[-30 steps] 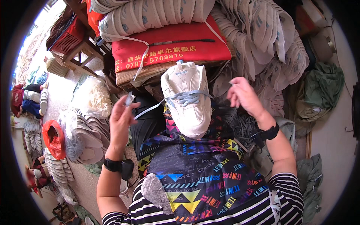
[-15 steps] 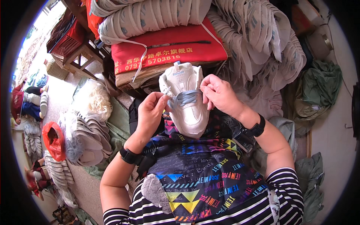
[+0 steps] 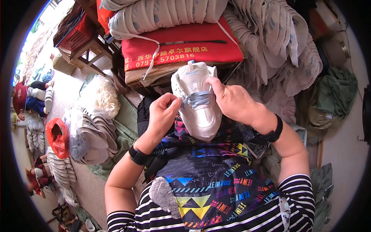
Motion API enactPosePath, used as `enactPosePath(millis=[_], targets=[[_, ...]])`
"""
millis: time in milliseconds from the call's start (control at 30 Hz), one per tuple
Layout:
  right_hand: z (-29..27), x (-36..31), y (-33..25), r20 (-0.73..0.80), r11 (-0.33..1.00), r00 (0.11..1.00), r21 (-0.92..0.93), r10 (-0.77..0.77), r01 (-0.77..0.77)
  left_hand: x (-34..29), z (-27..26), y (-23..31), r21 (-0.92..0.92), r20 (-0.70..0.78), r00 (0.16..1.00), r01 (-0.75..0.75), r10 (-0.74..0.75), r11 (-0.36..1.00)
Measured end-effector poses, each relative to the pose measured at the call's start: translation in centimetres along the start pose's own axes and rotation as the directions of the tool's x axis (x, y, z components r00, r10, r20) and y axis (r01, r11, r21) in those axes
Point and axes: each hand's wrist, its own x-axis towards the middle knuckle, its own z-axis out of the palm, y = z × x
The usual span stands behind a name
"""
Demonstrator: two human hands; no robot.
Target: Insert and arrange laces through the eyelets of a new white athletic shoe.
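Note:
A white shoe upper (image 3: 204, 120) with mesh panels lies in front of me, its toe toward my body and its tongue away. Blue-grey lace (image 3: 199, 99) crosses its middle in several rows. On the left edge my left hand (image 3: 164, 112) is closed, with thumb and forefinger pinched on the lace where it leaves the upper. My right hand (image 3: 235, 101) grips the right edge of the upper. Its thumb lies along the eyelet flap, while the other fingers are mostly hidden beneath. A dark patterned apron (image 3: 212, 181) covers my lap under the toe.
Beyond the upper, a red cloth (image 3: 170, 54) covers a wooden stand and bears a thin dark tool (image 3: 193, 41). Stacked white uppers (image 3: 166, 19) lie behind it, with more (image 3: 270, 34) at right. At left are a bundle of cream laces (image 3: 101, 96) and a red plastic bag (image 3: 57, 137).
My right hand has turned from pinching at the lace to gripping the upper's right edge, thumb on the flap. My left hand stays pinched at the left edge. The whole view has shifted slightly.

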Motion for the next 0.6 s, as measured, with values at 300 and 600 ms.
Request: enactPosePath(millis=[300,600], targets=[[-3.5,2.5,0.7,0.171,0.915,0.974,-0.350,-0.148,0.201,0.8,-0.5,2.8,0.658,0.101,0.938,-0.312,0.331,0.686],[-3.7,4.3,2.8,0.021,0.884,0.909,-0.224,-0.416,0.410,1.5,-0.4,4.2,0.717,0.265,0.910,-0.408,0.320,0.566]])
